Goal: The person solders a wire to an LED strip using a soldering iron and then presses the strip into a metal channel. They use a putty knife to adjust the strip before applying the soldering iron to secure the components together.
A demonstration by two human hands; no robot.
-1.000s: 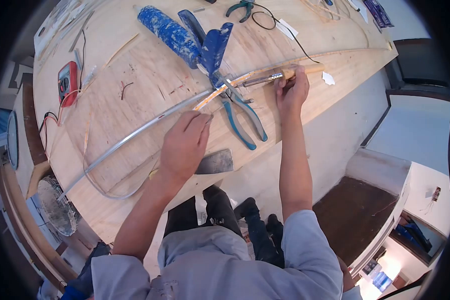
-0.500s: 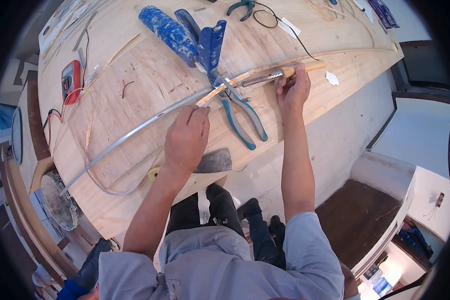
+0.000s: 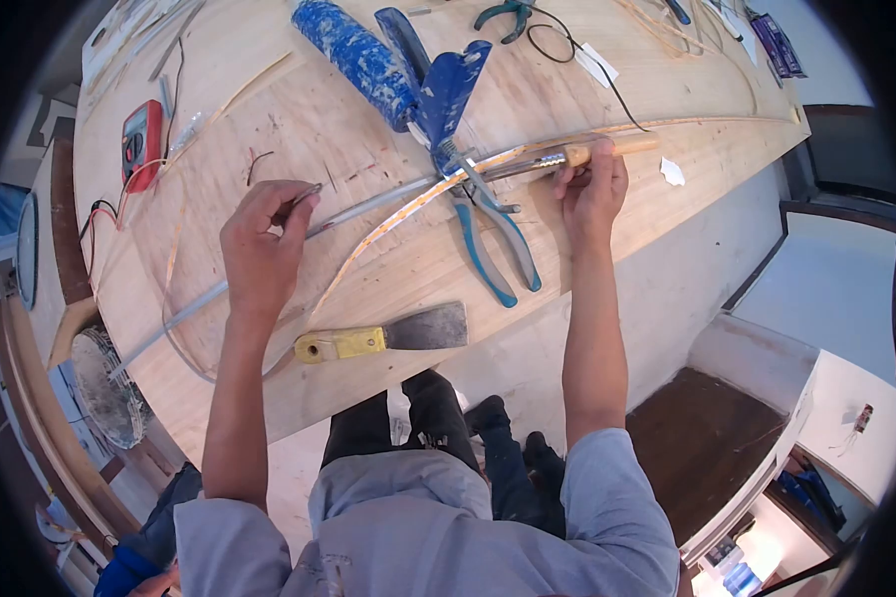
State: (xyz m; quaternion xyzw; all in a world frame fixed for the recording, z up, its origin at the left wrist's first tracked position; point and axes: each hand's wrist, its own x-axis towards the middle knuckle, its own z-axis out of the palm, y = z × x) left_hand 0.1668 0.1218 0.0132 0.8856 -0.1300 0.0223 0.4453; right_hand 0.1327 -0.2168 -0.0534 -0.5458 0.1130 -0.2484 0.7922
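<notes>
My right hand (image 3: 595,189) is closed round the wooden handle of a soldering iron (image 3: 635,145), whose metal shaft points left toward the pliers. My left hand (image 3: 267,239) is raised over the board, thumb and fingers pinched on a small dark piece too small to name. An LED strip (image 3: 380,231) crosses the pliers' jaws and curves down toward the table edge. Pliers (image 3: 488,244) with blue and grey handles lie open-legged beside a blue paint-spattered tool (image 3: 453,95). Behind the left hand runs a metal channel (image 3: 368,206).
A yellow-handled scraper (image 3: 423,328) lies at the near edge of the wooden table (image 3: 368,289). At the left is a red multimeter (image 3: 142,144) with leads. Small green pliers (image 3: 506,18) and a blue roller (image 3: 353,60) lie farther back. Another person's legs (image 3: 513,458) show below.
My left hand has let go of the strip and moved left and slightly up. The strip now hangs in a curve, and the scraper's handle has come into view. My right hand keeps its grip.
</notes>
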